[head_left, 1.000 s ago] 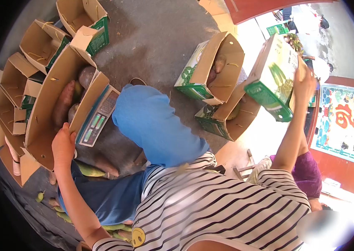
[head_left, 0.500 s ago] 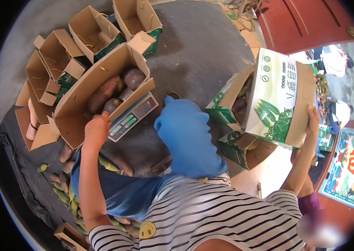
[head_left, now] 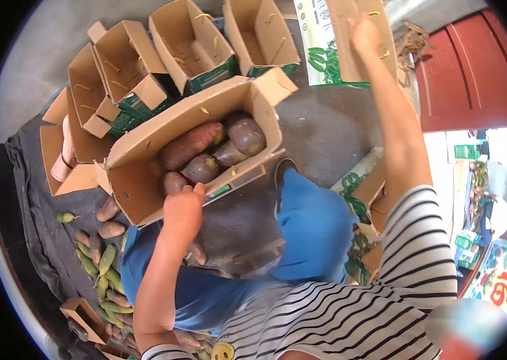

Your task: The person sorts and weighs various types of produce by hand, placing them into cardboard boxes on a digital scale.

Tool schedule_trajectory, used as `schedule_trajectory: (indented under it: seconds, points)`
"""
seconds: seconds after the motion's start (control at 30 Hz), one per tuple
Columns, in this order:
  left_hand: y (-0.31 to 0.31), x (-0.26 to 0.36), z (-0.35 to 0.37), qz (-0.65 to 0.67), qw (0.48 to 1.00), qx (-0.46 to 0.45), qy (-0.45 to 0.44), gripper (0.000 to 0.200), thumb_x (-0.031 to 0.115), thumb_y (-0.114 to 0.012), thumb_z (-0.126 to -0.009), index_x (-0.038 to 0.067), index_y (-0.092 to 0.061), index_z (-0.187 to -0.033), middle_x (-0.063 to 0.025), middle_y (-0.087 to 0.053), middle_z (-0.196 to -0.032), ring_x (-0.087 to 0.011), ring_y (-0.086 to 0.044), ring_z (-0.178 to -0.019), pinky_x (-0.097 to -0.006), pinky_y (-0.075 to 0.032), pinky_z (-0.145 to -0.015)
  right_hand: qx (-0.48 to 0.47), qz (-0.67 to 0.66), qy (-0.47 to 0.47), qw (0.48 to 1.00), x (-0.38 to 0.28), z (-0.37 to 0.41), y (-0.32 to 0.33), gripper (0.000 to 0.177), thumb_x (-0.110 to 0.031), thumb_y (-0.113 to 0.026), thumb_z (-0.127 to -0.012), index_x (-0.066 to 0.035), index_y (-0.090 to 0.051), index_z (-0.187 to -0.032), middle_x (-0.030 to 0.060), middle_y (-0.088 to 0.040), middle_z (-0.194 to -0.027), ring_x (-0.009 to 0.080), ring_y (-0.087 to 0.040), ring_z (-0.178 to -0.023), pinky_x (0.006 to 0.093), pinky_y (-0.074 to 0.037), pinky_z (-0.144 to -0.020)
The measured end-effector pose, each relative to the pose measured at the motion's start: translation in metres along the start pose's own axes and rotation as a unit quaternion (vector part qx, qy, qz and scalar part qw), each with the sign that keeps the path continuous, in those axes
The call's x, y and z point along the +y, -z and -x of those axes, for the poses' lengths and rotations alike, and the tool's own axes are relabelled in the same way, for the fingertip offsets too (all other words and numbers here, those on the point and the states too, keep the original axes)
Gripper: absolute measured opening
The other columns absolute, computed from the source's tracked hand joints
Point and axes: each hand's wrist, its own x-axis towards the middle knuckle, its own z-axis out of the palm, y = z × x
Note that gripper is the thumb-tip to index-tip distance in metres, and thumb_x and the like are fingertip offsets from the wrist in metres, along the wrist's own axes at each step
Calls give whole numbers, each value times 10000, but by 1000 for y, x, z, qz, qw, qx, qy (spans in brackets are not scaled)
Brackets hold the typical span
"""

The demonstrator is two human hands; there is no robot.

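My left hand (head_left: 183, 211) is closed on the near edge of a long cardboard box (head_left: 127, 162). Inside lie a reddish radish (head_left: 190, 146) and several rounder purple ones (head_left: 246, 135). Under the box's near side, part of a digital scale (head_left: 247, 181) shows. Up at the top right, my right hand (head_left: 364, 37) grips the brown inner side of a white and green printed box (head_left: 325, 45), its fingers over the cardboard.
Several open cardboard boxes (head_left: 190, 45) stand along the upper left. Green radishes (head_left: 106, 261) and reddish ones lie on the dark cloth at the lower left. Filled boxes (head_left: 368, 192) are right of my knee. Other people (head_left: 496, 219) are at far right.
My right hand has carried the printed box from the right side toward the top. My left hand stays at the radish box, which now covers more of the scale. The view has shifted.
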Motion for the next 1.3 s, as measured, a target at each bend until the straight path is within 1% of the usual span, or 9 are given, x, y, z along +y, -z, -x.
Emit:
schedule_trajectory:
  seconds: [0.27, 0.37, 0.5, 0.6, 0.77, 1.03, 1.1, 1.2, 1.3]
  points:
    - [8, 3, 1, 13, 1000, 18, -2, 180, 34, -585, -721, 78, -521, -883, -85, -595, -774, -265, -631, -752, -372, -480, -651, -186, -222, -35, 957, -31, 48, -192, 244, -179, -538, -832, -106, -636, -1044, 160, -629, -1103, 298, -598, -1046, 386, -471, -873]
    - [9, 4, 0, 5, 1000, 9, 0, 177, 31, -585, -723, 78, -522, -881, -93, -603, -771, -260, -637, -747, -372, -482, -637, 86, -281, 91, 951, -64, 59, -108, 217, -164, -539, -862, -64, -653, -1018, 143, -663, -986, 286, -637, -936, 359, -488, -840]
    - [-2, 1, -1, 5, 1000, -2, 10, 167, 45, -572, -753, 97, -544, -909, -101, -626, -803, -264, -651, -760, -368, -497, -644, -271, -446, 371, 768, -164, 137, 43, 324, -272, -614, -871, -63, -617, -1120, 89, -666, -1043, 192, -628, -970, 326, -499, -823]
    - [5, 2, -4, 7, 1000, -20, 3, 111, 112, -593, -814, 84, -534, -905, -123, -635, -806, -299, -645, -742, -393, -490, -628, -282, -167, 575, 749, -219, 197, 56, 453, -394, -686, -746, -69, -642, -1059, 138, -640, -1062, 319, -586, -1041, 414, -497, -836]
    - [10, -1, -6, 42, 998, -46, 2, 171, 110, -607, -819, 38, -536, -957, -184, -630, -841, -377, -618, -785, -463, -487, -669, -265, -112, 538, 793, -242, 235, 22, 339, -317, -666, -755, -77, -662, -994, 122, -649, -995, 291, -610, -991, 418, -504, -793]
    - [5, -4, -1, 36, 998, 3, -43, 192, 130, -622, -824, 32, -524, -958, -195, -634, -792, -376, -631, -739, -457, -502, -637, 115, -86, 34, 989, 104, 238, 95, 271, -172, -573, -807, -83, -628, -1057, 133, -626, -1021, 293, -615, -908, 400, -502, -765]
    - [5, -2, 1, 40, 999, 0, -35, 182, 121, -613, -831, 36, -523, -964, -191, -635, -815, -373, -630, -762, -455, -501, -646, 18, 12, -277, 960, 219, 278, 122, 398, -247, -626, -773, -60, -585, -1122, 164, -590, -1089, 332, -576, -1000, 409, -469, -855]
    - [5, -2, -3, 45, 999, -14, -20, 185, 109, -604, -831, 32, -523, -978, -197, -629, -862, -381, -616, -802, -458, -491, -673, -107, 227, -390, 886, 377, 374, 113, 591, -414, -667, -734, 12, -563, -1131, 204, -559, -1155, 358, -544, -1066, 425, -444, -918]
    - [9, 1, -3, 63, 997, -35, 5, 184, 88, -592, -827, 22, -518, -981, -207, -617, -927, -395, -593, -855, -463, -471, -714, -216, -117, -616, 748, 425, 441, 80, 426, -357, -686, -753, 55, -644, -852, 142, -641, -718, 288, -632, -593, 411, -523, -522]
